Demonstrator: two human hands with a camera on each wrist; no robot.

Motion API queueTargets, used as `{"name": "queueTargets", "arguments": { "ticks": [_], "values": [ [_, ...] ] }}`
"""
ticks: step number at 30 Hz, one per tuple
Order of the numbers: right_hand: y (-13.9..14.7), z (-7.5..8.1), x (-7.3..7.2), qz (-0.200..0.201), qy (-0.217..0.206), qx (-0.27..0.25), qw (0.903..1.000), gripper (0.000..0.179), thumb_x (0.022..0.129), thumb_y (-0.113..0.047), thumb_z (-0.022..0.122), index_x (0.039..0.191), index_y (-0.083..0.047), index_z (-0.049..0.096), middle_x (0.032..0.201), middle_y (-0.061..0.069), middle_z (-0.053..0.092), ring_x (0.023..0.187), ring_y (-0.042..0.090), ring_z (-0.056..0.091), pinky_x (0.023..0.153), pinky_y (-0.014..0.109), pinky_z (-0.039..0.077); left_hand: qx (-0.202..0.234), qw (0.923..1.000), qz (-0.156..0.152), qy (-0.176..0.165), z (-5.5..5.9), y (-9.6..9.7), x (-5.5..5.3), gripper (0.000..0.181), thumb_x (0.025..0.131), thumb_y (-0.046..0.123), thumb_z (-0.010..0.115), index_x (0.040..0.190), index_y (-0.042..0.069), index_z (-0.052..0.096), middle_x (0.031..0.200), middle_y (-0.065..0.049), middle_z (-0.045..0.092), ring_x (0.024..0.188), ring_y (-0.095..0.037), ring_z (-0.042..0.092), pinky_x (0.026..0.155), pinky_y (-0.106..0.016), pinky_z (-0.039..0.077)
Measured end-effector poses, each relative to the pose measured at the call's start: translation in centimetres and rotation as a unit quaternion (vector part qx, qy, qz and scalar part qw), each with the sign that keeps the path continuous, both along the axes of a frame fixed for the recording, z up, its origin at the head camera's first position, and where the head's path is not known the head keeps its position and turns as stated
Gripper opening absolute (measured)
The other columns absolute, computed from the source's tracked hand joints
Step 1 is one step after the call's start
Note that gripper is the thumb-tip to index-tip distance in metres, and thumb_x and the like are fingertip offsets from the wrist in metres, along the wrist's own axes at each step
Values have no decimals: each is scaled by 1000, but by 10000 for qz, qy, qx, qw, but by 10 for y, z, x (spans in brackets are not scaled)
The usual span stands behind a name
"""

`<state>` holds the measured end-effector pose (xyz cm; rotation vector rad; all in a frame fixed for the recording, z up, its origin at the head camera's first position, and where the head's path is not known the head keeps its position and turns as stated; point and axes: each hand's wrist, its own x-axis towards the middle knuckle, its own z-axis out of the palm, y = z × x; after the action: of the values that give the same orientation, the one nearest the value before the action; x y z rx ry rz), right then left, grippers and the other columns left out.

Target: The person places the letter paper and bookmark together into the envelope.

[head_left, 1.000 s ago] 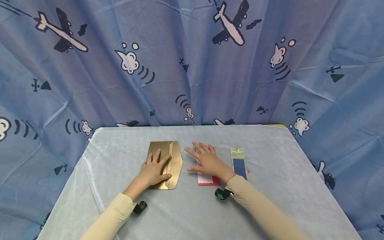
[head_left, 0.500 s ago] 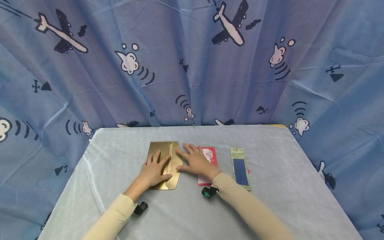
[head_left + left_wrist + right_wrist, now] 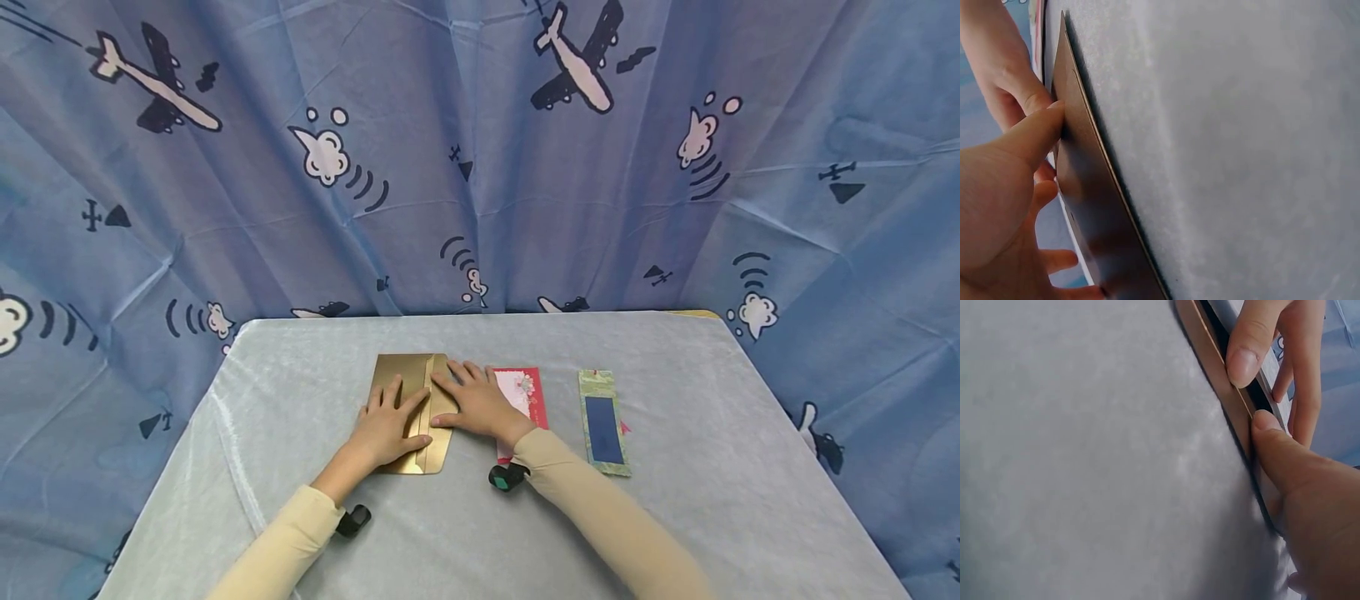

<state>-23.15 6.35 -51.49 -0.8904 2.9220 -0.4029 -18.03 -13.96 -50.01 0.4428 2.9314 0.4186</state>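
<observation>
A gold envelope (image 3: 401, 367) lies on the table in the head view, its flap spread out to the right. My left hand (image 3: 381, 429) rests on the envelope's body with fingers spread, the thumb near the flap crease. On the flap lies my right hand (image 3: 480, 404), its fingers extended and its thumb close to the left thumb. Seen edge-on in the left wrist view, the envelope (image 3: 1094, 187) passes under the left thumb. In the right wrist view both thumbs touch the envelope (image 3: 1207, 359) near its edge. Part of the flap is hidden under the right hand.
Partly under my right forearm lies a red and pink floral card (image 3: 528, 392). Farther right is a green bookmark-like strip (image 3: 596, 383) with a dark blue panel and a small pink piece at its side. A grey-white cloth covers the table (image 3: 300, 367); a blue patterned curtain (image 3: 480, 167) hangs behind.
My right hand has moved left from over the red card onto the envelope's flap. The card's floral print shows more now. My left hand has stayed in place.
</observation>
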Motion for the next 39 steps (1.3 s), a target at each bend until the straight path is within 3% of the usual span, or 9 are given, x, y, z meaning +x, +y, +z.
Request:
{"name": "queueTargets", "arguments": {
  "ticks": [14, 27, 32, 39],
  "values": [
    [-4, -1, -1, -34, 17, 177, 9998, 81, 85, -67, 61, 152, -25, 41, 160, 14, 33, 145, 40, 34, 112, 68, 28, -35, 10000, -23, -40, 0, 1, 0, 75, 88, 51, 69, 152, 26, 40, 161, -27, 21, 143, -59, 25, 101, -73, 36],
    [-6, -5, -1, -46, 92, 46, 9999, 80, 84, -65, 63, 150, -24, 44, 159, 16, 34, 145, 43, 34, 111, 69, 28, 55, 9990, 99, -422, 6, 4, -2, 77, 89, 36, 68, 156, 22, 32, 163, -24, 16, 144, -56, 23, 101, -76, 33],
    [-7, -3, 1, -26, 79, 104, 9999, 81, 84, -64, 62, 151, -24, 42, 159, 20, 33, 145, 45, 33, 111, 69, 28, -56, 9988, 156, -458, 9, 5, -1, 73, 90, 31, 64, 155, 24, 33, 164, -23, 16, 145, -57, 22, 99, -78, 33],
    [-6, -1, 2, -63, 217, 127, 9997, 79, 83, -63, 64, 150, -24, 45, 157, 21, 36, 143, 44, 37, 110, 68, 30, -303, 9976, 156, -598, 18, 11, 4, 54, 100, 30, 49, 153, 30, 38, 164, -22, 17, 142, -60, 24, 96, -76, 38]
  ]
}}
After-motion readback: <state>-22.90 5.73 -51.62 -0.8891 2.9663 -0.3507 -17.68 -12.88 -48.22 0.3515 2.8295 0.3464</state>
